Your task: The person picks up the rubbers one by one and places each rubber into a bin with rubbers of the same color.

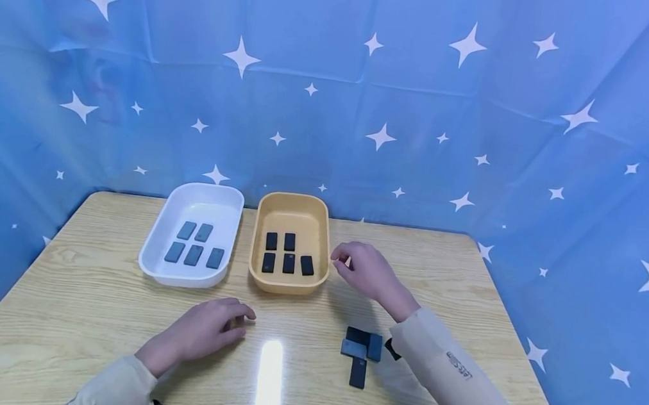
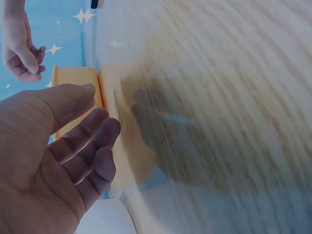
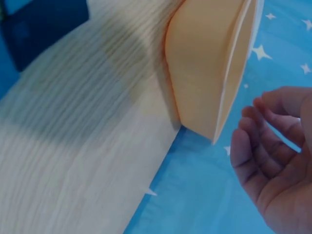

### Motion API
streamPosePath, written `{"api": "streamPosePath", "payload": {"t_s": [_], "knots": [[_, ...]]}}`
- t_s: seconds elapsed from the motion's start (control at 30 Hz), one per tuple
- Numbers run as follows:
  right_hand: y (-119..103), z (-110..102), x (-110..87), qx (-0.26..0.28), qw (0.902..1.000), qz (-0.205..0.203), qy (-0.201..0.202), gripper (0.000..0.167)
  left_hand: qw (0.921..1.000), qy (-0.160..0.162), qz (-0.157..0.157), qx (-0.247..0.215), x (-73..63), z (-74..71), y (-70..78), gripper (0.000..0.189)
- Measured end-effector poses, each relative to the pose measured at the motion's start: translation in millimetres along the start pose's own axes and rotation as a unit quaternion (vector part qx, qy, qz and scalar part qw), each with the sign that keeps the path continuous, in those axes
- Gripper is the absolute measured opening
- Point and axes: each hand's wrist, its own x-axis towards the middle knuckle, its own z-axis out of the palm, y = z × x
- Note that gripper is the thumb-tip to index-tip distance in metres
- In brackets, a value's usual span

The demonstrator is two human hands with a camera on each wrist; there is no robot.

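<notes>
Tiles number fourteen: five black ones (image 1: 289, 263) in the tan tray (image 1: 288, 288), five grey-blue ones (image 1: 193, 255) in the white tray (image 1: 183, 281), and four in a cluster (image 1: 358, 373) on the wooden table (image 1: 440, 270), near the right sleeve (image 1: 449, 368). Both trays hold two tiles in the far row and three in the near row, with bare floor beyond them. Their far ends sit close to the table's back edge; a narrow gap separates their rims. The right hand (image 1: 362, 269) is just beside the tan tray's right rim, fingers loosely bent, thumb near the index finger. The left hand (image 1: 203, 330) hovers before the trays, fingers relaxed and slightly apart. A wide stretch of wood, crossed by a glare streak (image 1: 270, 384), separates it from the cluster.
</notes>
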Motion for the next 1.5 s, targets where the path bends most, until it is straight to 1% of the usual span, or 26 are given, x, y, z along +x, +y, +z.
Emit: {"api": "streamPosePath", "payload": {"t_s": [0.2, 0.33, 0.5, 0.6, 0.7, 0.83, 0.93, 1.0, 1.13, 1.33, 1.5], "knots": [[10, -1, -18.0, -0.001, 1.0000, -0.001, -0.004, 0.012, 1.0000, -0.004, 0.001, -0.004, 1.4, -0.4, -0.9, 0.021], [18, -1, -27.5, -0.010, 0.9998, -0.001, -0.019, 0.012, 1.0000, -0.007, 0.001, -0.005, 2.0, -1.0, -1.0, 0.021], [26, 1, -34.4, -0.021, 0.9977, -0.003, -0.065, 0.014, 1.0000, -0.007, 0.002, -0.006, 2.5, -1.6, -0.2, 0.021], [29, 4, -37.1, -0.026, 0.9944, -0.001, -0.102, 0.016, 0.9999, -0.009, 0.003, -0.009, 3.0, -1.2, 0.4, 0.021], [32, 8, -40.7, -0.031, 0.9900, -0.007, -0.137, 0.016, 0.9999, -0.011, 0.006, -0.011, 3.4, -0.4, 0.7, 0.021], [36, 16, -46.5, -0.014, 0.9830, -0.009, -0.183, 0.015, 0.9998, -0.009, 0.011, -0.012, 2.8, 1.4, 0.2, 0.021], [39, 22, -50.5, 0.005, 0.9759, 0.002, -0.218, 0.016, 0.9998, -0.007, 0.012, -0.014, 1.7, 2.5, -0.1, 0.021], [40, 24, -52.4, 0.015, 0.9720, 0.008, -0.234, 0.016, 0.9998, -0.007, 0.012, -0.015, 1.1, 3.3, -0.2, 0.021], [41, 28, -54.8, 0.026, 0.9690, 0.016, -0.245, 0.020, 0.9998, -0.008, 0.013, -0.014, 0.8, 5.0, -0.1, 0.021], [39, 31, -57.6, 0.041, 0.9673, 0.029, -0.248, 0.026, 0.9998, -0.011, 0.010, -0.016, 1.0, 5.4, 1.3, 0.020], [41, 32, -57.7, 0.048, 0.9670, 0.034, -0.248, 0.025, 0.9997, -0.009, 0.014, -0.016, 1.5, 5.7, 2.1, 0.019]]}}
